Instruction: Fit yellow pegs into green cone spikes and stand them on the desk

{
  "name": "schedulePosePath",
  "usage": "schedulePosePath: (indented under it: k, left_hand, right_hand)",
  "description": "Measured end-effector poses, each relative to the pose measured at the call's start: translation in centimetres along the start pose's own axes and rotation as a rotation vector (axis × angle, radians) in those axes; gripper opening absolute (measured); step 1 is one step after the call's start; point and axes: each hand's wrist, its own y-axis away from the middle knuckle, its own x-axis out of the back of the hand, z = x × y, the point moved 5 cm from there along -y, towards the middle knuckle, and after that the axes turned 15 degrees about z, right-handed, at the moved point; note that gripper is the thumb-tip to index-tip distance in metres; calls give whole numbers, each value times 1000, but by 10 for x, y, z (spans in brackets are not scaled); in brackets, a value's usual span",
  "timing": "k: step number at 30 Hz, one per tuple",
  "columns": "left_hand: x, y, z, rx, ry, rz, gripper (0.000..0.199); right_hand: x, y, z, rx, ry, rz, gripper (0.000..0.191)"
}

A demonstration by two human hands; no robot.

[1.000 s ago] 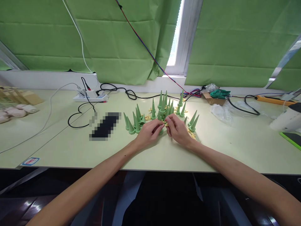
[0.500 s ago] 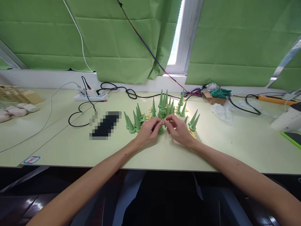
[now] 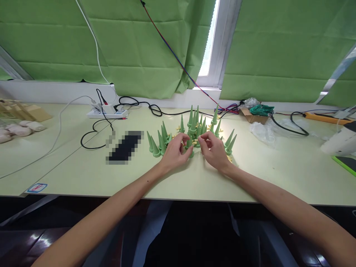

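Observation:
My left hand (image 3: 176,151) curves around the near side of a small upright green cone (image 3: 189,144), thumb and fingers apart, with no visible grip on it. A small yellow piece (image 3: 194,142) shows at the cone's right side, between my two hands. My right hand (image 3: 213,150) is just right of that piece, its thumb and index tips close together in a pinch. Whether anything tiny is between those tips is hidden. More green cones (image 3: 193,126) stand in a cluster behind my hands, with others at left (image 3: 155,147) and right (image 3: 230,144).
A black pixelated patch (image 3: 125,147) lies left of the cones. Farther back are a white power strip (image 3: 107,113) and black cables (image 3: 155,110). To the right are a cardboard box (image 3: 254,116), a clear plastic bag (image 3: 263,133) and a white device (image 3: 340,139).
My hands have drawn apart. My left thumb and fingers have spread, and my right hand has shifted slightly right, exposing the small cone and the yellow piece between them.

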Motion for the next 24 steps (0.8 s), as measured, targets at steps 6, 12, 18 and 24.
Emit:
schedulePosePath:
  k: [6, 12, 18, 24]
  left_hand:
    - [-7, 0, -6, -14, -155, -130, 28]
    - [-9, 0, -6, 8, -153, -175, 31]
    - [-6, -3, -7, 114, -35, -109, 38]
    - [-2, -6, -16, 211, 157, 9, 36]
  right_hand:
    - [0, -1, 0, -7, -9, 1, 18]
    - [-1, 0, -2, -22, -19, -17, 20]
    - [-1, -1, -2, -19, 1, -24, 22]
    - [-2, 0, -2, -3, 15, -52, 23]
